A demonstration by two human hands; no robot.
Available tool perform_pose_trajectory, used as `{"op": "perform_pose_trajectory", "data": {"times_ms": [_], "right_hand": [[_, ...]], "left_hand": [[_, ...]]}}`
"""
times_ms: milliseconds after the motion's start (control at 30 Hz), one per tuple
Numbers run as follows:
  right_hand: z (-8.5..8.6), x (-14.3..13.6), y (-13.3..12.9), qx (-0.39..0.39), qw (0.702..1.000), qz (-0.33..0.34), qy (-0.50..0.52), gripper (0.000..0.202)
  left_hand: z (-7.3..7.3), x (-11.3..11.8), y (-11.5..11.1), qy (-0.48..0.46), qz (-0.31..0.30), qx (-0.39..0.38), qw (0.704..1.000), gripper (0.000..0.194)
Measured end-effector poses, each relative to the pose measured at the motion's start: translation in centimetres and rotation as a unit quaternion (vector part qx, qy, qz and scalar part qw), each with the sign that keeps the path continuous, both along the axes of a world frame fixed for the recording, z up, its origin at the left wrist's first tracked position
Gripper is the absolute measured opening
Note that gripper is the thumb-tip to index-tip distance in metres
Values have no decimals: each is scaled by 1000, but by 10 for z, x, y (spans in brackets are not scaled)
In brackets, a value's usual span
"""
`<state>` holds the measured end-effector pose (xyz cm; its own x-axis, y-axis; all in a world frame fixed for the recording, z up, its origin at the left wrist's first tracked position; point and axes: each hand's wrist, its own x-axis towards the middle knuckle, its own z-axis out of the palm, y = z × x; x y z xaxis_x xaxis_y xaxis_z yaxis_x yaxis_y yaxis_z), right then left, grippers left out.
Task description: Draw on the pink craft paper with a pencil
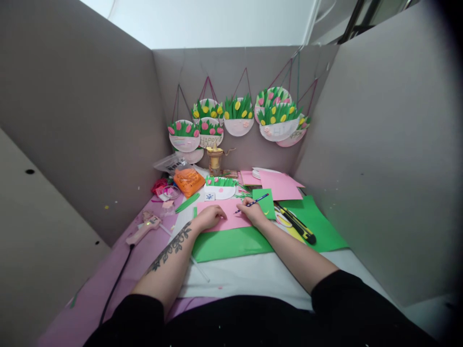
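My right hand [251, 210] is closed around a dark blue patterned pencil [261, 198], its tip at the surface of a pink paper sheet [231, 221]. Resting on the left part of that sheet is my left hand [211, 217], fingers loosely bent, with nothing visible in it. Under the pink sheet lies a larger green sheet [231, 245]. Just beyond it are a white half-plate [220, 192] with green paper leaves and pink flowers, and a small white card [210, 196] with a blue mark. A smaller green piece [268, 211] lies beside my right hand.
A yellow-black utility knife [296, 222] lies to the right, near more green paper [325, 226] and pink sheets [281, 184]. At left are a corded glue gun [143, 231] and an orange bag [188, 180]. Decorated plates [238, 126] hang on the back panel; grey panels enclose the table.
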<state>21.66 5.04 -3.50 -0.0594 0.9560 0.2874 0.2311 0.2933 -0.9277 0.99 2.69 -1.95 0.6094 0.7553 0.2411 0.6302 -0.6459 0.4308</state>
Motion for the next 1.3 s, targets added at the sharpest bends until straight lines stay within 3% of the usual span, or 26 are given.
{"op": "perform_pose_trajectory", "data": {"times_ms": [500, 1300], "right_hand": [[-4, 3, 7, 24, 997, 16, -72, 31], [-1, 0, 7, 4, 999, 26, -17, 28]], "left_hand": [[-2, 0, 2, -1, 2, 6, 1000, 39], [1, 1, -1, -3, 9, -7, 1000, 36]]}}
